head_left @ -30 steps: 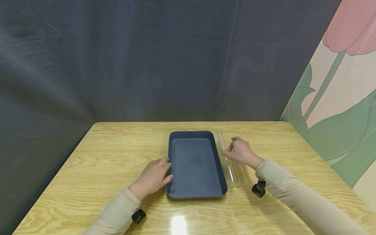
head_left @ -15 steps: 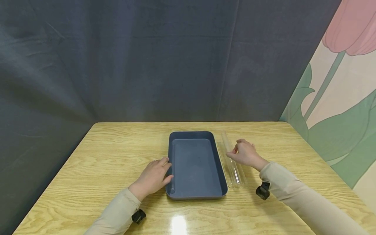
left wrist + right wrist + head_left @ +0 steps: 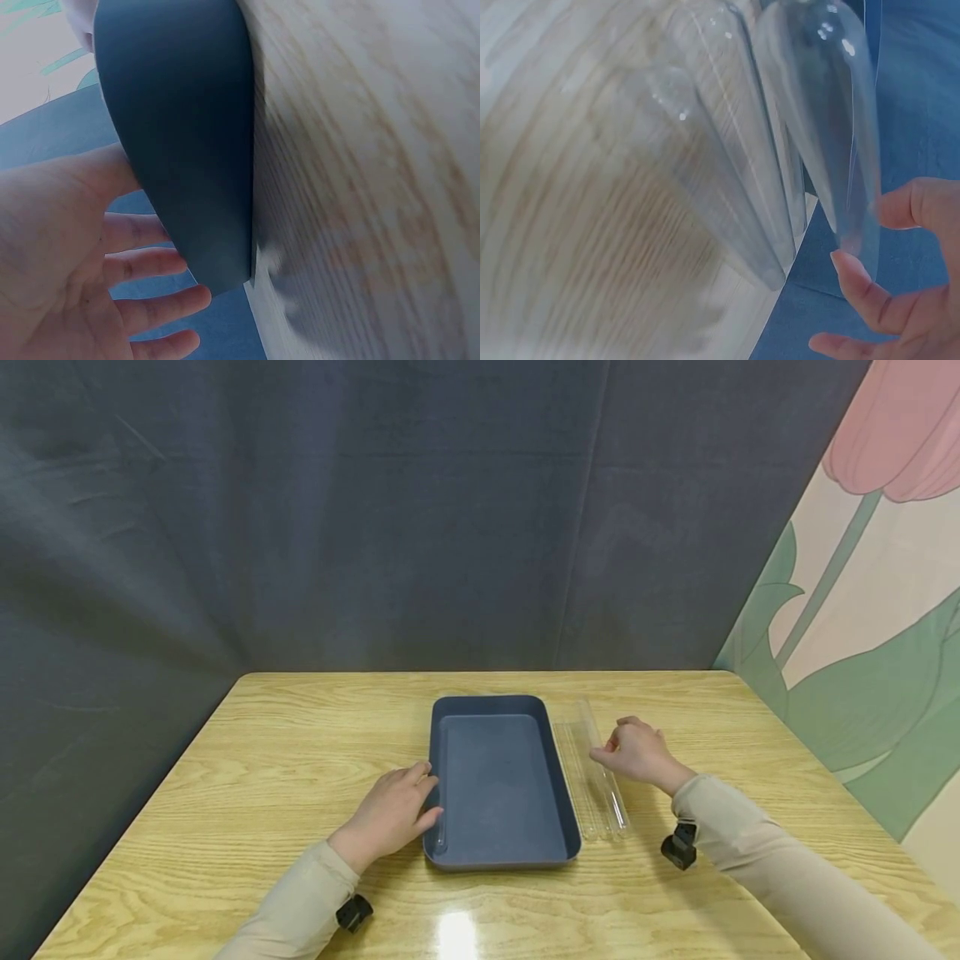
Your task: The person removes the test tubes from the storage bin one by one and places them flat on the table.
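My right hand [image 3: 637,753] pinches a long clear glass test tube [image 3: 617,810] between thumb and index finger. In the right wrist view this test tube [image 3: 821,97] is tilted above several like it, its rounded end towards the camera. Those other test tubes [image 3: 576,777] lie side by side on the table, right of a dark blue rectangular tray [image 3: 502,865]. My left hand [image 3: 393,810] rests at the tray's left rim with relaxed, nearly straight fingers, the thumb over the edge. Inside the tray, along its left wall, lies one clear tube [image 3: 442,814], partly hidden by the left hand.
A wood-grain table [image 3: 285,760] carries everything. Behind it and to the left hangs a dark curtain [image 3: 405,527]. A wall with a painted tulip [image 3: 892,427] stands at the right. Black cameras [image 3: 354,912] sit on both wrists.
My right hand has moved to the right with the test tube, away from the tray and across the tubes lying below. The left hand and the tray have stayed put.
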Available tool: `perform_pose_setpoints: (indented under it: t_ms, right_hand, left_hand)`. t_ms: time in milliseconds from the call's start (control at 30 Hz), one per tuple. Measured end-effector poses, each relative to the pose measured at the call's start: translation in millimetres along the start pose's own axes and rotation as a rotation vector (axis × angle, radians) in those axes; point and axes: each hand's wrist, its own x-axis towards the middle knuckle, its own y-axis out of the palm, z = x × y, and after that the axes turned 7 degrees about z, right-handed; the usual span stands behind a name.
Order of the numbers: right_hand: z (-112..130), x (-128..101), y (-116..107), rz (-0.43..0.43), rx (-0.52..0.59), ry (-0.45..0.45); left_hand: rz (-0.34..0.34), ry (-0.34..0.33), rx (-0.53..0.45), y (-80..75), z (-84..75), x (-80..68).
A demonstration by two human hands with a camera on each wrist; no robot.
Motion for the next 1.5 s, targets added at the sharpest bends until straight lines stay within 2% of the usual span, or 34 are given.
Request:
perform_pose_setpoints:
  t_ms: [300,1200,1500]
  right_hand:
    - [-8.5,-0.3,0.0,0.000,0.007,0.020]
    - [-28.9,1.3,7.3,0.075,-0.011,0.084]
    - [-33.3,1.0,8.2,0.092,0.000,0.093]
  left_hand:
    - [0.005,-0.004,-0.007,0.5,0.2,-0.1]
    - [0.007,-0.003,0.006,0.5,-0.2,0.0]
    - [0.028,-0.015,0.012,1.5,0.5,1.5]
